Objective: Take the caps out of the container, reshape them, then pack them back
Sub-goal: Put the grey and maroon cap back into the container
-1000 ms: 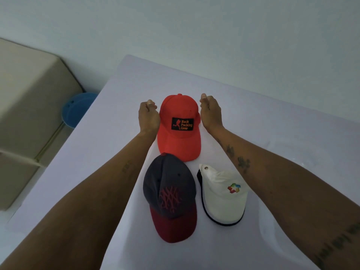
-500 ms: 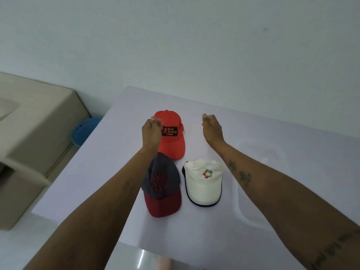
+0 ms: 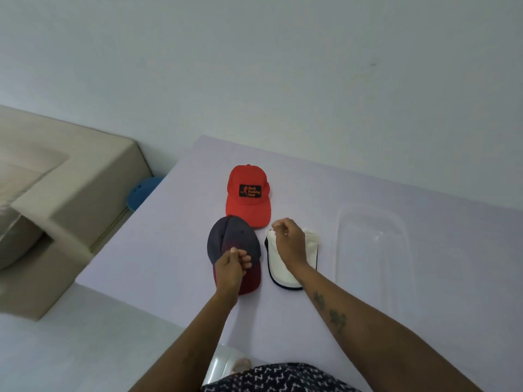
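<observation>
Three caps lie on the pale table [image 3: 368,188]. A red cap [image 3: 248,205] with a black patch sits farthest from me. In front of it are a dark grey cap with a maroon brim [image 3: 230,239] and, to its right, a white cap with a dark brim edge [image 3: 283,274]. My left hand [image 3: 230,265] hovers over the grey cap's brim, fingers curled, holding nothing. Above the crown of the white cap my right hand [image 3: 288,240] is loosely closed and covers part of it. A clear plastic container [image 3: 373,250] stands to the right of the caps.
A beige sofa [image 3: 56,210] stands left of the table, with a blue round object [image 3: 141,192] on the floor between them. The table's near edge runs diagonally at lower left. A wall rises behind the table.
Both hands have drawn back from the sides of the red cap toward me, now over the grey and white caps. The view has pulled back and tilted up.
</observation>
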{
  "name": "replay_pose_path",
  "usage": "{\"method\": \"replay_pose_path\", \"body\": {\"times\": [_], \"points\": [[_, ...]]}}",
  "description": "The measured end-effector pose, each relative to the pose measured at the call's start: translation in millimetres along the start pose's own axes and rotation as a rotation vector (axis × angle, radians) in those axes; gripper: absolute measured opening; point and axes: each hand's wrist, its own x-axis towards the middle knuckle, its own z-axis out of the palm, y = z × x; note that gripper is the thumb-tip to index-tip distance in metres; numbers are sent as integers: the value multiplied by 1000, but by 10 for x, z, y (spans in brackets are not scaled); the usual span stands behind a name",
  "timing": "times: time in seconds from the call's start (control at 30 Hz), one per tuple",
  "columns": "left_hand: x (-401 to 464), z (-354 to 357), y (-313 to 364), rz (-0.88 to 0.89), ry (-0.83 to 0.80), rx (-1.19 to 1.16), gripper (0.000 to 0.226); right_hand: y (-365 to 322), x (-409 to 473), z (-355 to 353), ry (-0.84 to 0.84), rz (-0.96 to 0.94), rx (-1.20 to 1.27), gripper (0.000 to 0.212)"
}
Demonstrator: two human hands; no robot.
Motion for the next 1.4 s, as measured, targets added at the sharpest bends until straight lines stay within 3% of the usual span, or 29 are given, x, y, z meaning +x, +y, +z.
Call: {"method": "replay_pose_path", "body": {"times": [0.13,0.27,0.4,0.53,0.57,0.63,0.73,0.83,0.93,1.1,1.4], "points": [[-152,4,-136,28,9,55,33,143,-245,72,16,11,27,17],[7,-53,-84,190,178,251,23,244,-356,129,-176,104,-20,12],[301,-244,40,163,303,218,28,244,-332,173,-359,175,-52,43],[641,-410,-105,-14,202,272,66,232,-193,331,-444,212,-40,58],[667,-425,-122,-47,150,262,69,254,-160,397,-445,218,-45,64],[636,-432,-59,-62,49,229,52,301,-105,508,-449,221,-57,63],[770,-424,-40,-40,-45,242,38,307,22,621,-402,216,-48,58],[903,-454,-67,-10,-36,251,31,368,126,700,-379,247,-24,57],[920,-493,-122,-6,11,137,25,431,80,757,-405,368,105,49],[785,-455,56,125,48,12,26,227,42,735,-317,385,422,22],[114,764,836,462,-239,-50,12,-166,164,-663,23,122,621,13]]}}
